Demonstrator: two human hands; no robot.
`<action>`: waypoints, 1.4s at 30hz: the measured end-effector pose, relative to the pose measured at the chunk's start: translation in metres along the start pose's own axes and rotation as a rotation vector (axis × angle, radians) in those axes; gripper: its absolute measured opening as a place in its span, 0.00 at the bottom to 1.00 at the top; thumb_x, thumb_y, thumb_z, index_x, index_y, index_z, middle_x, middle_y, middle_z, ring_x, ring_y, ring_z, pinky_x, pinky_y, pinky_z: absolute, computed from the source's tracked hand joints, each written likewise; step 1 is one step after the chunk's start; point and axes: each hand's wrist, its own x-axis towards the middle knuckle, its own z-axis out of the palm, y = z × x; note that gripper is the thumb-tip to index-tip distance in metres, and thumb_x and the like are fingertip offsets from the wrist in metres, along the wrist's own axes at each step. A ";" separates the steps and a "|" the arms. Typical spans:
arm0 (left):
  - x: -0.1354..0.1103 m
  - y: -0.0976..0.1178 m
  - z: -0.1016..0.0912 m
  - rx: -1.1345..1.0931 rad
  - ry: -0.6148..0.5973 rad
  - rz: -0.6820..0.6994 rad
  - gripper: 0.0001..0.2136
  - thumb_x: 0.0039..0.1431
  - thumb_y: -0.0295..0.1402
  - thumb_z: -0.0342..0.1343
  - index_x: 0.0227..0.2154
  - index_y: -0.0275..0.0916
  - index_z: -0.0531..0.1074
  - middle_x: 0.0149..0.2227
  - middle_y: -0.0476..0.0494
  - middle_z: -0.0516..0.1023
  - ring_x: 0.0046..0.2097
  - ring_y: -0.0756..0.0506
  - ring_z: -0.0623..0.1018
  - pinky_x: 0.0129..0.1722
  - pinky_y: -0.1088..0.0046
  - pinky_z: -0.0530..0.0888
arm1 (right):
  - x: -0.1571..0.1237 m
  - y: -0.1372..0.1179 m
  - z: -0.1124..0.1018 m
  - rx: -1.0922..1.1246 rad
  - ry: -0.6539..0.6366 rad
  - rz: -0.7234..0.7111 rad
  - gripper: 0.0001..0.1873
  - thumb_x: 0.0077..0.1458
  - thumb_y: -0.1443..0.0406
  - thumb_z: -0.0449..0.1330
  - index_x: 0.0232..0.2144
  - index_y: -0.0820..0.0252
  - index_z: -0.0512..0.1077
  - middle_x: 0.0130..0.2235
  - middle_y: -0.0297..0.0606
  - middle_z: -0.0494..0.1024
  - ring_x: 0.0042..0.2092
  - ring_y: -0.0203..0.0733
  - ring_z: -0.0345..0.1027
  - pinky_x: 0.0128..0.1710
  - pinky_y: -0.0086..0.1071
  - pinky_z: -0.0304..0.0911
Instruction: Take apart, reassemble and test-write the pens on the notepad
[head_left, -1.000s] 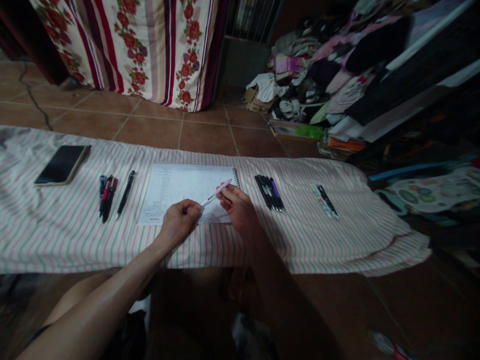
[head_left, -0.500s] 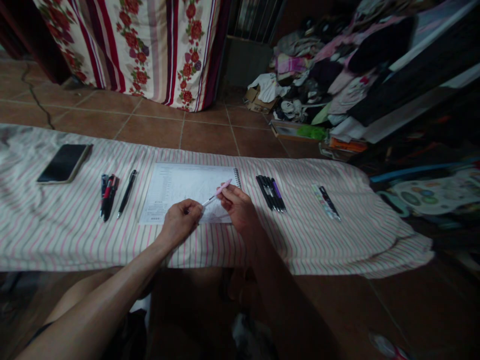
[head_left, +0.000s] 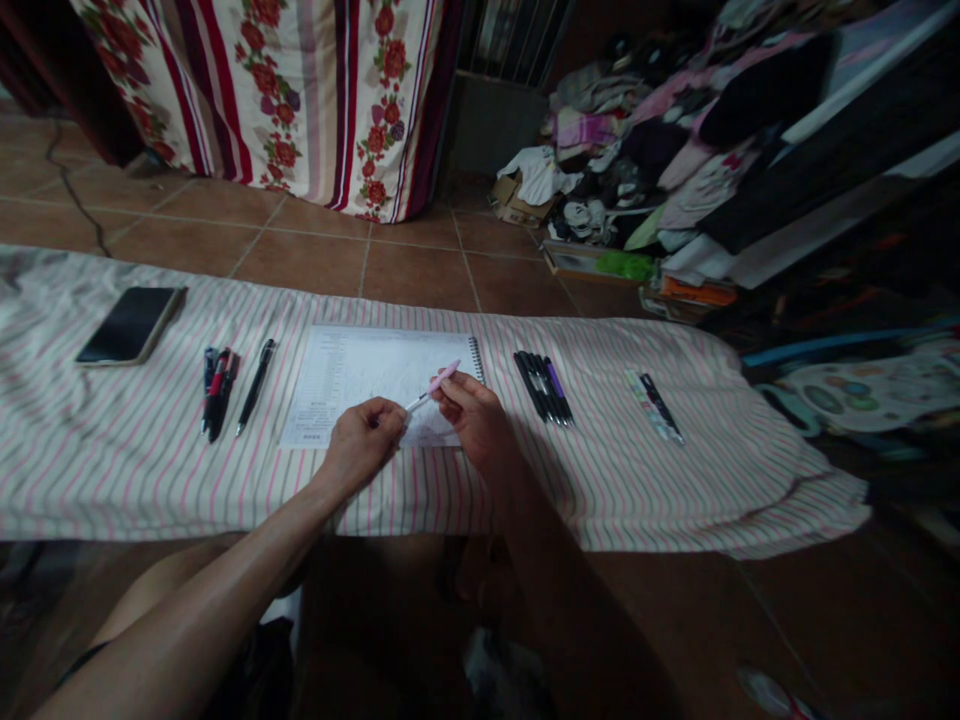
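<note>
"What's on that long worktop?"

"A pink-and-cream striped cloth, rumpled at the right end. In the middle lies a spiral notebook, open to a printed page, with its wire binding on the right."

"And the hands?"

"Both are over the page. The right hand has a tight grip, fingers pinching a pink pen that slants down to the left. The left hand rests on the page's lower edge, its grip curled shut, just beside the pen's tip. I can't tell if it holds anything."

"Anything else on the cloth?"

"Left of the notebook, there's a cluster of pens and a single black pen, with a phone lying further out. To the right are a row of dark pens and a pen on a printed packet."

"And the room?"

"Brown floor tiles run behind the worktop, up to a floral striped curtain. A heap of clothes is piled at the back right, with a flattened cardboard box at its foot and a patterned play mat nearer the cloth. It's a dim room, and the far right corner is hard to make out."
</note>
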 end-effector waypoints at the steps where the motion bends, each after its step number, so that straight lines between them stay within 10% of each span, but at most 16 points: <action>1: 0.000 0.000 0.000 0.003 -0.004 0.002 0.11 0.47 0.41 0.58 0.26 0.38 0.74 0.18 0.51 0.71 0.19 0.51 0.69 0.20 0.76 0.64 | 0.000 0.001 0.000 0.002 0.001 0.001 0.12 0.39 0.62 0.67 0.30 0.58 0.74 0.33 0.33 0.77 0.32 0.31 0.68 0.28 0.22 0.60; 42: 0.005 0.001 0.000 -0.061 -0.072 0.036 0.12 0.49 0.42 0.57 0.26 0.37 0.71 0.21 0.50 0.72 0.20 0.52 0.68 0.22 0.75 0.65 | -0.005 0.012 0.007 -0.267 -0.062 -0.099 0.14 0.38 0.60 0.66 0.31 0.56 0.75 0.32 0.35 0.80 0.34 0.37 0.71 0.31 0.28 0.63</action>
